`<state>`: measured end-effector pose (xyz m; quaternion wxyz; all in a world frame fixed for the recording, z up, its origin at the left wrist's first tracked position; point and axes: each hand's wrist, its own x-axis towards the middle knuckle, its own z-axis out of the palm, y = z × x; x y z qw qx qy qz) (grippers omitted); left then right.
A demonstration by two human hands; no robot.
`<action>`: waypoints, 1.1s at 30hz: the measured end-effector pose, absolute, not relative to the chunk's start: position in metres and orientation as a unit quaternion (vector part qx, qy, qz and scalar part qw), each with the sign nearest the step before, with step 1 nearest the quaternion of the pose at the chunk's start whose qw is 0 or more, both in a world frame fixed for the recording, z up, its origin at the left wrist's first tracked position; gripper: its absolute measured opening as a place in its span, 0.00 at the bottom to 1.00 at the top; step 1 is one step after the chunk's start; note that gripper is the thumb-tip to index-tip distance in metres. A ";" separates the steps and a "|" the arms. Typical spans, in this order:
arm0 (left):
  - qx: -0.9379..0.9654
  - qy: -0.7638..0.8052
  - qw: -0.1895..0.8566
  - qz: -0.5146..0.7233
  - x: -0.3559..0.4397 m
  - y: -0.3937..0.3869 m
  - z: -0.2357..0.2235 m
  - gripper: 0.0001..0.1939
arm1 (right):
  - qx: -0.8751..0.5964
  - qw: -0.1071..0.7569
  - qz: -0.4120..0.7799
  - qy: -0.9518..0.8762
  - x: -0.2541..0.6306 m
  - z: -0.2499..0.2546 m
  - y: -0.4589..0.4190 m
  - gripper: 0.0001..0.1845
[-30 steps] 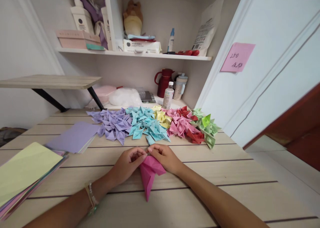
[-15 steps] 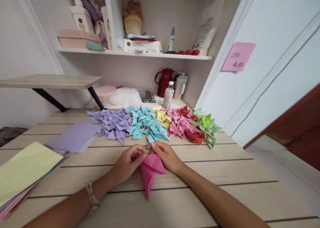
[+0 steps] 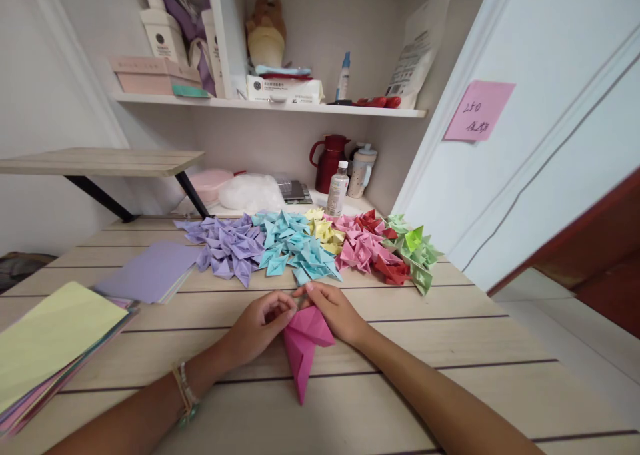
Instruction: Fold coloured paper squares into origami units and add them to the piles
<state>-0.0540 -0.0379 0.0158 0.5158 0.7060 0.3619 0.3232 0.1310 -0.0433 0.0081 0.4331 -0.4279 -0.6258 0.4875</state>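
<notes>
Now pink folded paper (image 3: 305, 345) pinched between left hand (image 3: 255, 328), right hand (image 3: 336, 312).

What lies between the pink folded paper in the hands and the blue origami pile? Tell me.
Head view: only the fingertips and bare table separate the pink folded paper from the blue origami pile.

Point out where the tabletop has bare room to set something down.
Bare wood lies right of the right hand, below the green folded pieces, and between the purple sheets and left hand. The back row of folded pieces and the left edge's paper stack are crowded.
</notes>
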 end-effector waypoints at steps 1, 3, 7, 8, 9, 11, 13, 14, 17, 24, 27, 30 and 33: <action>0.711 0.360 0.513 0.319 -0.054 -0.038 0.016 0.10 | -0.428 0.434 0.490 -0.623 0.131 0.008 -0.044 0.27; 0.719 0.356 0.509 0.314 -0.054 -0.038 0.017 0.10 | -0.429 0.433 0.492 -0.622 0.131 0.008 -0.044 0.28; 0.714 0.360 0.510 0.317 -0.053 -0.040 0.018 0.10 | -0.432 0.419 0.463 -0.651 0.131 0.008 -0.044 0.24; 0.710 0.361 0.512 0.321 -0.053 -0.040 0.018 0.10 | -0.436 0.409 0.440 -0.671 0.131 0.009 -0.045 0.22; 0.706 0.361 0.515 0.324 -0.053 -0.040 0.018 0.10 | -0.440 0.395 0.410 -0.694 0.130 0.010 -0.046 0.19; 0.704 0.360 0.519 0.325 -0.053 -0.040 0.017 0.09 | -0.444 0.363 0.348 -0.742 0.130 0.012 -0.048 0.13; 0.706 0.358 0.521 0.321 -0.053 -0.040 0.016 0.08 | -0.444 0.336 0.308 -0.771 0.129 0.015 -0.050 0.11; 0.707 0.357 0.521 0.319 -0.054 -0.040 0.016 0.08 | -0.444 0.329 0.298 -0.779 0.129 0.016 -0.050 0.10; 0.705 0.354 0.525 0.320 -0.054 -0.040 0.018 0.08 | -0.446 0.320 0.286 -0.785 0.129 0.017 -0.051 0.11; 0.674 0.358 0.557 0.327 -0.052 -0.039 0.025 0.09 | -0.451 0.307 0.280 -0.789 0.129 0.016 -0.051 0.10; 0.670 0.359 0.561 0.328 -0.052 -0.038 0.025 0.09 | -0.449 0.306 0.277 -0.793 0.128 0.015 -0.051 0.09; 0.680 0.355 0.554 0.324 -0.053 -0.038 0.023 0.09 | -0.443 0.309 0.264 -0.799 0.129 0.015 -0.051 0.09; 0.690 0.351 0.548 0.316 -0.054 -0.038 0.021 0.09 | -0.434 0.310 0.255 -0.807 0.129 0.014 -0.050 0.10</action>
